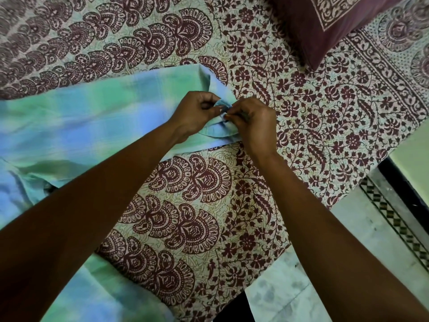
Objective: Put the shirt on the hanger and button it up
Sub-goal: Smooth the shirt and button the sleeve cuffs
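Observation:
A pale green and blue checked shirt point(76, 117) lies spread flat on the bed, reaching from the left edge to the middle. Its collar end point(216, 84) points right. My left hand point(197, 112) and my right hand point(250, 123) meet at the collar, each pinching a small fold of the shirt's cloth between thumb and fingers. The fingertips touch one another over the fabric. No button shows clearly under them. No hanger is in view. A sleeve point(99, 282) runs under my left forearm to the bottom edge.
The bed is covered by a cream sheet point(301, 112) printed with maroon paisley and flowers. A maroon pillow point(329, 26) lies at the top right. Tiled floor point(371, 217) with a dark patterned border point(399, 219) shows at the right, past the bed's edge.

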Motion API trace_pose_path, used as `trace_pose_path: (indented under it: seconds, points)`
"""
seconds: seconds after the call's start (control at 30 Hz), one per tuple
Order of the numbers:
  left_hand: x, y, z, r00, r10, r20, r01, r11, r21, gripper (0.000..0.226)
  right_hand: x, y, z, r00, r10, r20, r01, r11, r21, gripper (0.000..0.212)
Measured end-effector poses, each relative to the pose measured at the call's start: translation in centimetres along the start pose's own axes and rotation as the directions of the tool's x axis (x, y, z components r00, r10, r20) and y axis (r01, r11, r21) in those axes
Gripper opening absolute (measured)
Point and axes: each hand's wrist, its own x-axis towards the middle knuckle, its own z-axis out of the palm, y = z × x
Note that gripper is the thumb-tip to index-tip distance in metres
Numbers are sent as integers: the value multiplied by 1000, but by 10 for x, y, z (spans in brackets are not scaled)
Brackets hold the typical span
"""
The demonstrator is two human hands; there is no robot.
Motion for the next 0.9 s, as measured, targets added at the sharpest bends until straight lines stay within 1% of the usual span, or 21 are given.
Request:
trace_pose_path:
  seconds: [0.03, 0.1, 0.17, 0.23, 0.33, 0.47, 0.6, 0.67, 0.7, 0.77, 0.83, 0.9]
  points:
    - [-1, -1, -1, 1000, 21, -19, -21, 1000, 15, 15, 2, -1, 0, 1000, 20, 5, -20, 1000, 17, 4]
    - [-2, -3, -1, 994, 89, -66, -83, 993, 82, 14, 6, -3, 0, 993, 114, 12, -115, 989, 92, 5]
    - [-4, -4, -1, 979, 175, -104, -153, 970, 190, 15, 7, -5, -1, 981, 195, 17, -195, 966, 167, 14]
    - [-6, -2, 0, 965, 240, -110, -201, 937, 285, 14, 5, -6, -2, 974, 227, 13, -224, 950, 217, 26]
    - [-9, 2, 3, 946, 314, -86, -263, 894, 363, 15, 3, -6, -3, 964, 266, -25, -248, 925, 289, 42]
    - [-12, 3, 3, 905, 415, -89, -330, 820, 468, 18, 6, -8, -2, 948, 315, -54, -272, 885, 378, 46]
    - [-12, -3, 3, 883, 460, -91, -351, 777, 522, 18, 12, -4, -2, 927, 374, 4, -331, 816, 474, 46]
    - [-14, -4, 4, 883, 460, -94, -356, 786, 505, 17, 14, -3, 0, 927, 375, 11, -336, 818, 466, 47]
    - [-14, -3, 5, 895, 437, -89, -347, 809, 475, 17, 14, -2, 2, 931, 365, 11, -331, 830, 448, 47]
    - [-13, -1, 6, 937, 341, -73, -285, 870, 402, 21, 10, -2, 3, 943, 331, 27, -316, 870, 379, 46]
    - [-9, 1, 3, 967, 256, 0, -236, 890, 390, 23, 6, -3, 3, 974, 223, 40, -225, 932, 284, 44]
    - [-3, 3, -2, 981, 176, 82, -195, 892, 407, 21, 4, -4, 4, 999, 51, 15, -53, 985, 162, 39]
